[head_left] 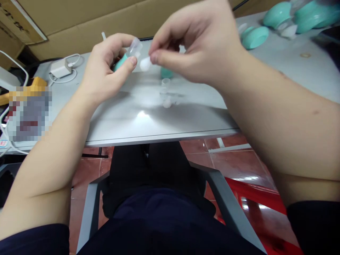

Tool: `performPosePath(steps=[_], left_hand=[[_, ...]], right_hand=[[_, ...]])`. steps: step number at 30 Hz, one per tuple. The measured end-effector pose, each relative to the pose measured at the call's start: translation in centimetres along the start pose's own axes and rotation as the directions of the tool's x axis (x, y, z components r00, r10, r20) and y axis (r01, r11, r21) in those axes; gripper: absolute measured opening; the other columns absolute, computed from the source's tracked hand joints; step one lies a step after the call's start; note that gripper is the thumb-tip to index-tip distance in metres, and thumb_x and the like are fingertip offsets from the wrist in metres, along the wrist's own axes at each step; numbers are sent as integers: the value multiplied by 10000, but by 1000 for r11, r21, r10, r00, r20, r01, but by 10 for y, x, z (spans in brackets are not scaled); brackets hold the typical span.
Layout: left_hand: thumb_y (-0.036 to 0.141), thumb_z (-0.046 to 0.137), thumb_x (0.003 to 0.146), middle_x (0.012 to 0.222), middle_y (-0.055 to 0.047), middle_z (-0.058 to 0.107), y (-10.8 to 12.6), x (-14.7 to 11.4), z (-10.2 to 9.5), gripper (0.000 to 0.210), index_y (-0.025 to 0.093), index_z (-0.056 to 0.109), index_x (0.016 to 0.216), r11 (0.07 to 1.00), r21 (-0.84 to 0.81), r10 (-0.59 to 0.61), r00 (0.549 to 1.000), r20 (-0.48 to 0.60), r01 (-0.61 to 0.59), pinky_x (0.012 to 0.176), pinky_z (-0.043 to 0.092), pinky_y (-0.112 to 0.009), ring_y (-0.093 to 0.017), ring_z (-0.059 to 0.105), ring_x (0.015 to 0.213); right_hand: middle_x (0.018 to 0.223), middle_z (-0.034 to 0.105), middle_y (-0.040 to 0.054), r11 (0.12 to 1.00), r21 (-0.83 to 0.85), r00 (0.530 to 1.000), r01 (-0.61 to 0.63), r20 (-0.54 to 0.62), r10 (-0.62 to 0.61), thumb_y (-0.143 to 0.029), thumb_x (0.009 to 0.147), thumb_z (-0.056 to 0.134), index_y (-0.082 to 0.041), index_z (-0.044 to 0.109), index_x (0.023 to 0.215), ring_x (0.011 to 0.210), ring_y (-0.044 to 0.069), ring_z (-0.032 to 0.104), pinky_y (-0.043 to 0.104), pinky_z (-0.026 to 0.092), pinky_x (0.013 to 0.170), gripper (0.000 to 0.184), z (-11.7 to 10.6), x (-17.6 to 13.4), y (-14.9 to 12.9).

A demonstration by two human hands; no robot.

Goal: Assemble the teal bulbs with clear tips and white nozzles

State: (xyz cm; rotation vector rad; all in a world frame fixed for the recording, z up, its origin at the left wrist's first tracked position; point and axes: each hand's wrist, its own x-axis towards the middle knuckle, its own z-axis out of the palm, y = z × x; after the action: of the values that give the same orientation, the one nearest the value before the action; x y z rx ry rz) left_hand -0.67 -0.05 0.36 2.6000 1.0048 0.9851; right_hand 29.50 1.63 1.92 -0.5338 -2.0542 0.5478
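My left hand (106, 67) is wrapped round a teal bulb-like piece (121, 62) that ends in a clear plastic cup-shaped part (135, 47). Most of the teal body is hidden by my fingers, and a thin white stem (103, 35) shows behind them. Between thumb and fingertips, my right hand (199, 46) pinches a small white piece (145, 64), blurred, just right of the clear part and apart from it. Below my right hand, a small clear cup (165, 83) stands on the table beside another teal piece (166, 73), partly covered. Nearer me lies a small whitish round piece (167, 103).
Several teal bulbs with clear parts (277, 16) lie at the back right of the grey table (119, 127). A small ring (305, 55) is near them. On the left are a white charger (61, 68) with its cable and a yellow object (39, 85). Cardboard (87, 21) stands behind.
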Motion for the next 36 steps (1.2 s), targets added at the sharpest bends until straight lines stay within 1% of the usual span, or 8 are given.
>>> performPosePath(steps=[3, 6, 9, 17, 25, 28, 31, 36], left_hand=[[946, 647, 1221, 1241, 5, 836, 12, 1, 1, 623, 403, 792, 1489, 990, -54, -135, 988, -70, 132, 955, 544, -548, -274, 640, 1032], [902, 632, 1240, 1282, 16, 869, 21, 4, 5, 616, 368, 804, 1493, 994, 8, -109, 992, -58, 109, 981, 571, -537, -266, 671, 1054], [950, 724, 1160, 1280, -21, 908, 22, 6, 14, 723, 295, 863, 1433, 998, 29, -52, 986, -156, 57, 1001, 627, -502, -267, 710, 1036], [811, 760, 1170, 1195, -51, 927, 20, 3, 25, 539, 304, 915, 1273, 999, 47, -7, 975, -222, 17, 1016, 705, -469, -272, 809, 1036], [969, 655, 1151, 1211, -59, 944, 9, 8, 36, 758, 264, 898, 1288, 999, 51, 12, 965, -263, 2, 1043, 709, -451, -272, 801, 1048], [1023, 641, 1114, 1246, -85, 943, 0, 7, 38, 843, 241, 894, 1303, 998, 55, 18, 958, -287, -2, 1102, 706, -473, -293, 810, 1096], [893, 762, 1122, 1286, -83, 942, -4, 3, 38, 663, 282, 910, 1333, 994, 104, 6, 960, -281, 25, 1144, 705, -503, -314, 805, 1125], [809, 604, 1205, 1163, -101, 898, -2, 1, 46, 627, 291, 931, 1338, 978, 196, 132, 928, -348, -66, 1076, 685, -509, -302, 753, 1015]], right_hand=[[1022, 871, 21, 992, 104, 979, -67, -183, 86, -186, 1069, 917, -262, 909, 961, 903, 187, 743, 317, 685, 904, 133, 0, 4, 7], [1049, 874, 38, 989, 142, 969, -30, -239, 63, -151, 1068, 890, -239, 903, 996, 918, 189, 755, 322, 674, 911, 115, 5, 6, 16], [1048, 833, 54, 987, 154, 986, 35, -166, -9, -236, 1059, 924, -217, 892, 1047, 916, 200, 733, 355, 688, 948, 39, 6, 5, 21], [951, 734, 50, 968, 251, 999, 15, -33, -7, -660, 938, 1147, -211, 868, 964, 864, 204, 641, 381, 657, 903, 530, 5, 6, 23], [913, 848, 40, 896, 442, 994, -39, -72, 78, -270, 950, 1097, -210, 865, 960, 796, 186, 779, 339, 660, 791, 239, 13, 5, 20], [919, 869, 50, 876, 469, 989, -112, -32, 144, -507, 806, 1266, -211, 874, 941, 808, 209, 790, 371, 682, 803, 509, 10, 3, 15], [963, 882, 85, 899, 418, 990, -130, 1, 143, -795, 682, 1283, -203, 892, 953, 842, 237, 791, 423, 714, 842, 760, 7, 2, 13], [1016, 894, 108, 928, 342, 984, -151, -33, 172, -831, 678, 1274, -237, 875, 916, 906, 288, 817, 524, 761, 949, 753, 7, 0, 4]])
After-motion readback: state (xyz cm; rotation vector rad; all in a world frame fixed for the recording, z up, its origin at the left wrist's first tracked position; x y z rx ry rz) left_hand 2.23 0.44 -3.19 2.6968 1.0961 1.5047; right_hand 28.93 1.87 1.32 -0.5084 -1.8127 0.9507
